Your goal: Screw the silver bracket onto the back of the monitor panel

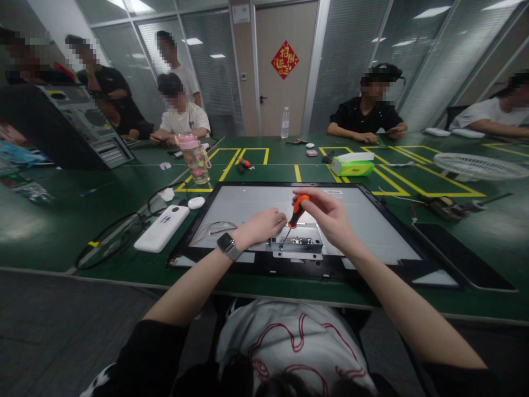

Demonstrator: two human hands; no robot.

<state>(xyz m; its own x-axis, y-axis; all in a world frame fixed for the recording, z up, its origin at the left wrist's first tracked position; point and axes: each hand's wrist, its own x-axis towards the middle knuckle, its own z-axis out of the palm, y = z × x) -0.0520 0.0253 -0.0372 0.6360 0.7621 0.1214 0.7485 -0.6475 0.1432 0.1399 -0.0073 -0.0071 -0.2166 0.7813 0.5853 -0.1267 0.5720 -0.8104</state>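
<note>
My right hand (324, 212) is closed around the orange and black handle of a screwdriver (298, 210). The screwdriver leans, its thin shaft running down to the left end of a metal bracket (300, 248). Beside the shaft, my left hand (264, 225) rests with bent fingers at the bracket's upper left; its fingertips are partly hidden. The bracket sits at the near edge of a flat display panel (367, 226) with a grey back and black frame, lying on the table. Thin wires (212, 227) run out by my left wrist, which wears a watch (228, 245).
On the left are a white power bank (162, 228), a black cable (109, 234), a pink-lidded bottle (194, 160) and a computer case (74, 124). A green tissue pack (352, 165), a fan grille (481, 165) and a black slab (463, 255) lie to the right. Several people sit or stand beyond.
</note>
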